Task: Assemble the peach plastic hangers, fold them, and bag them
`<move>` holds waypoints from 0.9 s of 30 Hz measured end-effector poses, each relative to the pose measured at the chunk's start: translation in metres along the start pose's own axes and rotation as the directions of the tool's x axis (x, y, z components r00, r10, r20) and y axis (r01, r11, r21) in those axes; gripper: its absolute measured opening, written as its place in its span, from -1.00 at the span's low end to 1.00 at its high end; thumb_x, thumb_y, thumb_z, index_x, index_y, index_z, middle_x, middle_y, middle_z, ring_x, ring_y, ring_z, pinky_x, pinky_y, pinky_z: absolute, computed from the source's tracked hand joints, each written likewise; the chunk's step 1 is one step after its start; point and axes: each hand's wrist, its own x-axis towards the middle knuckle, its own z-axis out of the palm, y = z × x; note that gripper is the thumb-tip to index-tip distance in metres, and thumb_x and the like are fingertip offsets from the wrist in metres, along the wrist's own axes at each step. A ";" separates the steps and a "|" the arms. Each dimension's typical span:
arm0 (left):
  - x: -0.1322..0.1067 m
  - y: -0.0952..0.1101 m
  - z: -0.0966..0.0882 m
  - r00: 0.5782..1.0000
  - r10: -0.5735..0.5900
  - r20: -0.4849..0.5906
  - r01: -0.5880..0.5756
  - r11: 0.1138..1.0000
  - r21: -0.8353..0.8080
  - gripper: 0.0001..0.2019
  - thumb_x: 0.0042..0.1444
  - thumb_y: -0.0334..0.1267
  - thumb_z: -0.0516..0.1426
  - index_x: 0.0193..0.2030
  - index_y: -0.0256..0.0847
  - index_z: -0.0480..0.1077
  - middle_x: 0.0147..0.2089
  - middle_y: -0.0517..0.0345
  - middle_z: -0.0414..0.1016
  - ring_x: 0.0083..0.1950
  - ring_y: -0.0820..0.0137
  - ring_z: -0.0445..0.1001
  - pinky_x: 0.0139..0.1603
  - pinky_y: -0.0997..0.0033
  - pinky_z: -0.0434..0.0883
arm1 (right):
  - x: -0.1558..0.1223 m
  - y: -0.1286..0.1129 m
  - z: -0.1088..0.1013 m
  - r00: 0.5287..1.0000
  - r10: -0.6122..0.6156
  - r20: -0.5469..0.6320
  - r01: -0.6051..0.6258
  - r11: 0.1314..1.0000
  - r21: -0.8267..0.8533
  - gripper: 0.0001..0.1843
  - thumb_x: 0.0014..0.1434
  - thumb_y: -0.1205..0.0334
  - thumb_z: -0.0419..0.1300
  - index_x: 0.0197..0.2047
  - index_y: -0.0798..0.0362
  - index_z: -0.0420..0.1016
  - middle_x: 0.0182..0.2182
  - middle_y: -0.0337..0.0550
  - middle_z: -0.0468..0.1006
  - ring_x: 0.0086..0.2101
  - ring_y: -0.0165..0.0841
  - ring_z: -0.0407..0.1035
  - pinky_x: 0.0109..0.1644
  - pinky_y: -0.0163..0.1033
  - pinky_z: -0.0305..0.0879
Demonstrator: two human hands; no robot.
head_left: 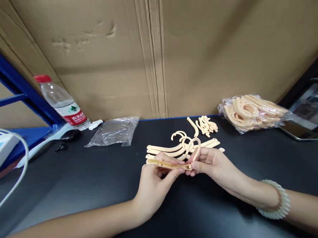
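Observation:
My left hand (159, 183) is closed around a cream plastic hanger arm (161, 164), which lies lengthwise across the fingers. Pinched in my right hand (210, 162) is a curved hanger hook (197, 145), its foot meeting the arm's inner end. Fingertips cover part of that joint, so whether the two pieces are locked together cannot be seen. Just behind the hands lie several cream hangers (166, 152) in a row on the black table. Farther back are one loose hanger arm (193, 127) and a small pile of loose hooks (206, 125).
At the back right sits a clear bag of hanger parts (251, 111), near a dark flat device (297, 130). A flattened clear plastic bag (113, 131) lies back left, beside a red-capped water bottle (63, 103). A white cable (25, 166) loops at the left edge. Cardboard (104, 57) stands behind.

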 end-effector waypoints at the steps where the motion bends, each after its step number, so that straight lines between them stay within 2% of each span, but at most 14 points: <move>1: 0.000 -0.001 0.000 1.000 -0.012 0.005 0.012 1.000 -0.002 -0.95 0.05 -0.36 0.28 -0.32 -0.21 0.50 -0.28 0.14 0.61 -0.22 0.32 0.61 -0.17 0.43 0.56 | 0.000 0.000 0.000 1.000 -0.012 -0.003 0.012 1.000 -0.004 -0.72 -0.04 0.14 0.45 -0.43 0.13 0.49 -0.52 -0.20 0.57 -0.48 -0.44 0.46 -0.34 -0.34 0.43; 5: 0.000 -0.003 0.001 0.999 -0.043 -0.024 0.042 0.999 -0.019 -0.89 0.04 -0.31 0.29 -0.29 -0.21 0.46 -0.28 0.14 0.61 -0.21 0.32 0.60 -0.17 0.43 0.55 | -0.003 0.002 0.002 1.000 -0.012 -0.001 0.012 1.000 0.026 -0.76 -0.01 0.16 0.43 -0.41 0.11 0.49 -0.53 -0.23 0.54 -0.49 -0.45 0.44 -0.35 -0.34 0.41; 8: 0.002 -0.004 0.001 0.995 -0.073 -0.062 0.069 0.996 -0.063 -0.85 0.05 -0.30 0.29 -0.28 -0.21 0.41 -0.28 0.16 0.58 -0.21 0.35 0.58 -0.20 0.46 0.54 | -0.003 0.001 0.002 1.000 -0.003 0.028 0.001 0.999 0.042 -0.81 0.05 0.15 0.39 -0.35 0.08 0.54 -0.41 -0.20 0.57 -0.40 -0.42 0.45 -0.29 -0.32 0.42; 11: 0.005 -0.004 0.001 0.992 -0.111 -0.057 0.105 0.991 -0.088 -0.83 0.08 -0.28 0.27 -0.22 -0.21 0.38 -0.25 0.17 0.57 -0.20 0.38 0.56 -0.22 0.48 0.53 | -0.002 -0.003 0.001 0.995 -0.085 0.045 0.088 0.993 -0.078 -0.84 0.10 0.15 0.35 -0.32 0.06 0.58 -0.34 -0.16 0.57 -0.36 -0.43 0.40 -0.31 -0.35 0.37; 15: 0.007 -0.002 0.001 0.991 -0.130 -0.012 0.129 0.989 -0.077 -0.80 0.11 -0.27 0.25 -0.16 -0.23 0.36 -0.16 0.10 0.56 -0.17 0.37 0.55 -0.22 0.45 0.53 | 0.000 -0.001 -0.002 0.989 -0.138 0.049 0.145 0.963 -0.226 -0.83 0.09 0.15 0.33 -0.40 0.08 0.55 -0.43 -0.18 0.53 -0.44 -0.44 0.35 -0.43 -0.38 0.31; 19: 0.004 -0.002 0.003 0.982 -0.175 0.070 0.179 0.982 -0.056 -0.72 0.03 -0.30 0.30 -0.19 -0.20 0.30 -0.27 0.17 0.55 -0.20 0.37 0.55 -0.19 0.41 0.51 | -0.002 0.005 0.000 0.992 -0.126 0.028 0.129 0.970 -0.206 -0.80 0.08 0.15 0.34 -0.43 0.09 0.48 -0.49 -0.23 0.48 -0.47 -0.44 0.37 -0.47 -0.38 0.33; 23: 0.004 -0.004 0.005 0.966 -0.227 0.127 0.238 0.968 -0.079 -0.70 -0.04 -0.32 0.33 -0.25 -0.20 0.28 -0.34 0.20 0.55 -0.27 0.39 0.55 -0.23 0.42 0.49 | -0.002 0.001 0.001 0.992 -0.120 0.049 0.128 0.966 -0.225 -0.77 0.06 0.12 0.35 -0.44 0.09 0.47 -0.44 -0.21 0.50 -0.46 -0.43 0.38 -0.46 -0.38 0.36; 25: 0.006 -0.004 0.004 0.965 -0.233 0.119 0.246 0.963 -0.108 -0.73 -0.05 -0.33 0.33 -0.29 -0.22 0.32 -0.38 0.23 0.53 -0.30 0.43 0.53 -0.24 0.46 0.48 | 0.002 -0.007 -0.005 0.990 -0.107 0.089 0.128 0.951 -0.283 -0.75 0.07 0.08 0.34 -0.42 0.10 0.49 -0.46 -0.19 0.50 -0.48 -0.42 0.38 -0.47 -0.36 0.36; 27: 0.007 -0.004 0.004 0.963 -0.241 0.121 0.257 0.957 -0.135 -0.77 -0.06 -0.33 0.34 -0.31 -0.24 0.38 -0.39 0.23 0.53 -0.33 0.47 0.52 -0.24 0.49 0.47 | 0.011 -0.017 -0.019 0.983 -0.160 0.088 0.182 0.901 -0.395 -0.72 0.16 0.02 0.25 -0.35 0.09 0.52 -0.49 -0.19 0.49 -0.51 -0.41 0.37 -0.48 -0.33 0.35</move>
